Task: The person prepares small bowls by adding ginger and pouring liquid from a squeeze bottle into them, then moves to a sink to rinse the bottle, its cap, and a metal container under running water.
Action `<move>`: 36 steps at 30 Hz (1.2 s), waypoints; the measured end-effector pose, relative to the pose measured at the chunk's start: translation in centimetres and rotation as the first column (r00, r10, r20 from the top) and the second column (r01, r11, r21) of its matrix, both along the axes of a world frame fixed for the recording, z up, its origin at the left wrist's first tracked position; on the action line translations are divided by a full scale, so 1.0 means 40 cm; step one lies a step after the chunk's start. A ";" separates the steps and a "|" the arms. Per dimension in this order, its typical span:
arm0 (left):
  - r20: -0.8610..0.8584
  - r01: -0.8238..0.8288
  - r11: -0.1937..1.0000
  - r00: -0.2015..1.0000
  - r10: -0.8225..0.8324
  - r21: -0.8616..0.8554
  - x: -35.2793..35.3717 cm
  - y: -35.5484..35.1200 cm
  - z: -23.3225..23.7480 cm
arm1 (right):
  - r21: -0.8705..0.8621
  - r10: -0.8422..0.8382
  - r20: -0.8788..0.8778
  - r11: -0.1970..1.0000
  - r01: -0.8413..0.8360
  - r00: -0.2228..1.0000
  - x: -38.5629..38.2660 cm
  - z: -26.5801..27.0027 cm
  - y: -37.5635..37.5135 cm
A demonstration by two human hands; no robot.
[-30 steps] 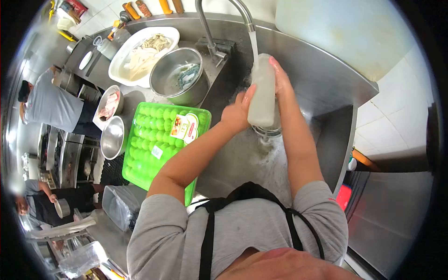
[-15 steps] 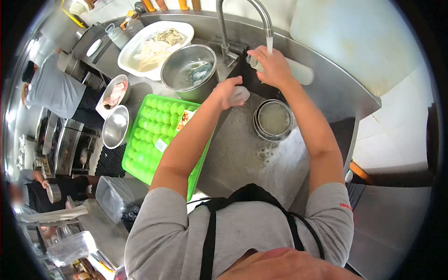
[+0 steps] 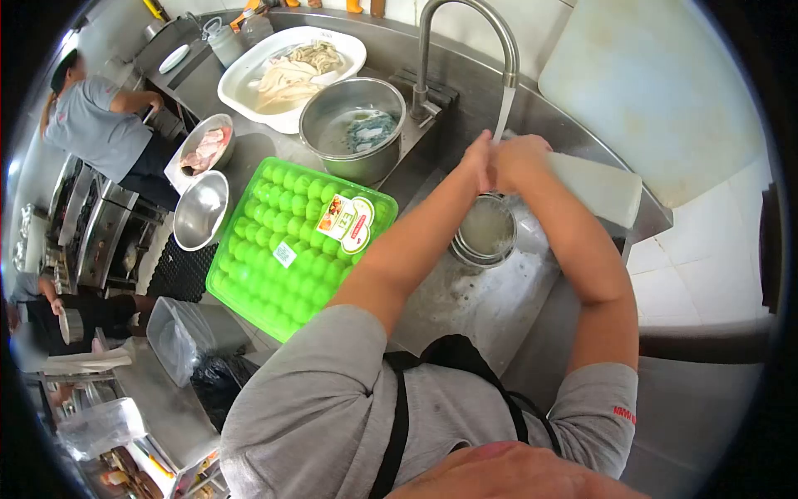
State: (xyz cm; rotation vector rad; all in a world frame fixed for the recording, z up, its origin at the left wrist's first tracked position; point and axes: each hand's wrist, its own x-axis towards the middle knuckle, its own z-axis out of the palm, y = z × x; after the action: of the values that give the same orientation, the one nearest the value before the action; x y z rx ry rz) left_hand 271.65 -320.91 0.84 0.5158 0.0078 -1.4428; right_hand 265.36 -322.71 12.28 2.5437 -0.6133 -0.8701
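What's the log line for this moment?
right hand: grips bottle, sideways under running tap | left hand: at bottle mouth, grip unclear | below: bowl in sink | counter: green tray

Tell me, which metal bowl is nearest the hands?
The bowl down in the sink, just below the left hand and right hand. The large bowl stands beside the tap; the small bowl sits left of the green tray.
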 end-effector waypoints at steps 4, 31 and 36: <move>0.768 -0.148 0.931 0.615 -0.177 0.333 0.056 -0.048 0.029 | 0.340 -0.115 0.474 0.938 -0.061 0.873 -0.055 -0.057 -0.060; 0.567 -0.009 0.880 0.768 -0.299 0.476 0.026 0.194 -0.018 | 0.535 -0.937 -0.100 0.234 -0.812 -0.336 0.033 -0.191 -0.155; 0.629 -0.226 0.969 0.769 0.113 0.102 0.036 0.143 -0.022 | 0.190 -0.802 -0.591 -0.250 -0.950 0.093 -0.020 -0.361 -0.161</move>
State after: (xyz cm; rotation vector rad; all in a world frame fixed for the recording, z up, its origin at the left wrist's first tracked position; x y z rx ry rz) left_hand 273.09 -315.20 -0.06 1.0947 -0.3441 -1.0394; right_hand 264.56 -329.16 -2.17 -0.3067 0.2859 -0.7504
